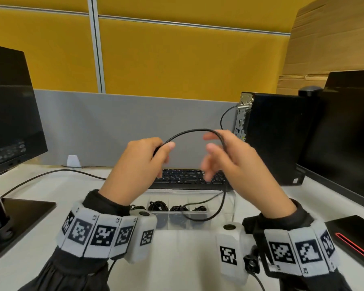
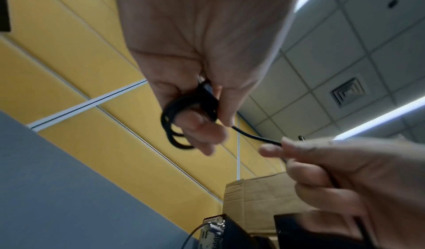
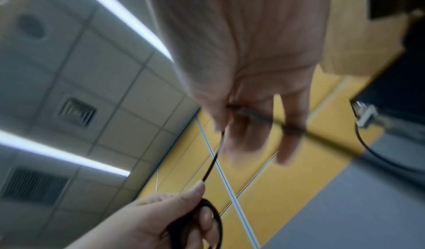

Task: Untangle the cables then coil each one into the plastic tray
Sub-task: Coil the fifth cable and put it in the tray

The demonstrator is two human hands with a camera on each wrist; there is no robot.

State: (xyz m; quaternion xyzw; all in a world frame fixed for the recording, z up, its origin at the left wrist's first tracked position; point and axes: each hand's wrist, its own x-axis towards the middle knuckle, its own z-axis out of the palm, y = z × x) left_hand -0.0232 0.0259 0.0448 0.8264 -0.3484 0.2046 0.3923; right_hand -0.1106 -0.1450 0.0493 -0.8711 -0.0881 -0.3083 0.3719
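Note:
A thin black cable [image 1: 189,131] arcs between my two raised hands above the desk. My left hand [image 1: 166,152] grips a small coil of it, looped round the fingers [image 2: 184,120]. My right hand [image 1: 210,148], blurred, pinches the cable [image 3: 253,115] between thumb and fingers. From that hand the loose end hangs down in a loop [image 1: 216,208] over the clear plastic tray [image 1: 189,192]. Small coiled black cables [image 1: 158,205] lie in several of the tray's compartments. My wrists hide the tray's near corners.
A black keyboard [image 1: 189,178] lies just behind the tray. A monitor [image 1: 8,122] with its base [image 1: 23,208] stands left; a PC tower [image 1: 277,139] and another monitor [image 1: 349,133] stand right. A flat black, red-edged thing [image 1: 355,238] lies near right. Another cable [image 1: 51,175] crosses the desk left.

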